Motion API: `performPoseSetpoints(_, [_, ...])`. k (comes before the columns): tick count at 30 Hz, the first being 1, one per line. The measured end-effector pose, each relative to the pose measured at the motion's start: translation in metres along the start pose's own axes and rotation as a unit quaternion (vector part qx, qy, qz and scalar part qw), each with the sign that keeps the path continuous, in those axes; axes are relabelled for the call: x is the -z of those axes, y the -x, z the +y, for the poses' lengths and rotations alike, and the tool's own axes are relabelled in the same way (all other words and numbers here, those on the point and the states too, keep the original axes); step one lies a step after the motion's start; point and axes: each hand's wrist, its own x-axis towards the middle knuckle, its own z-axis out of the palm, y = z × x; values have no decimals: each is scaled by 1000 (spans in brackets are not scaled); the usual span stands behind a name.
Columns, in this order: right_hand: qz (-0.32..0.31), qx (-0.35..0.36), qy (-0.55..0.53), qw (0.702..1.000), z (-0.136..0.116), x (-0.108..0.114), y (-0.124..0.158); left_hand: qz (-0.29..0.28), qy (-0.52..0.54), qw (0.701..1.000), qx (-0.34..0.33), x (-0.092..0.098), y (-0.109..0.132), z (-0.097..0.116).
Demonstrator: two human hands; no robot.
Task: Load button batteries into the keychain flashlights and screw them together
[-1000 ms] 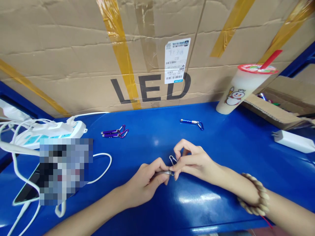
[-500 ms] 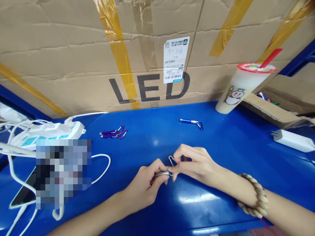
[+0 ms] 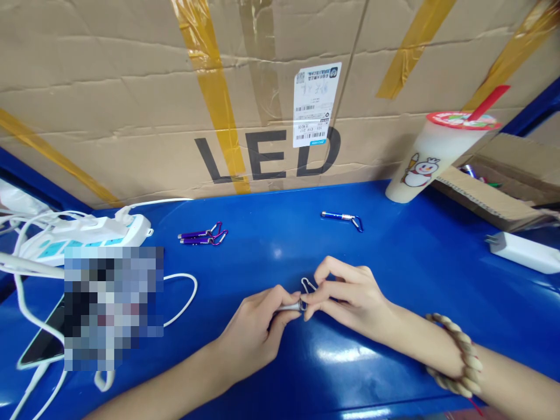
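My left hand [image 3: 258, 329] pinches a small silver keychain flashlight [image 3: 289, 307] between thumb and fingers, its near end hidden in the grip. At its other end a silver carabiner clip [image 3: 305, 284] stands up, and my right hand [image 3: 345, 291] has closed its fingertips on that clip. How the clip joins the flashlight is partly covered by the fingers. Beyond my hands lies a blue keychain flashlight [image 3: 336, 216] with a blue carabiner. Two purple keychain flashlights [image 3: 195, 238] with carabiners rest side by side to the left.
The blue table [image 3: 245, 256] backs onto a large taped cardboard box [image 3: 131, 116]. A drink cup [image 3: 420, 169] with a red straw, an open carton [image 3: 485, 201] and a white charger [image 3: 525, 252] stand right. A power strip [image 3: 135, 230], cables and a phone [image 3: 44, 341] lie left.
Both hands stay on the silver flashlight and its clip, with only slight finger shifts. The right hand's index finger is a little more arched. The view has moved slightly.
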Motion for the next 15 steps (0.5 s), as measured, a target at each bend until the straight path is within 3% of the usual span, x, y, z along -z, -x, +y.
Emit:
performPoseSetpoints(8, [0,-76,-72,995,-1,-4,-2,74,-90,988,-98,-1,-1,-3])
performPoseSetpoints(15, [30,-86,-128,988,-5,-3,-8,74,-25,995,-58,-1,0,0])
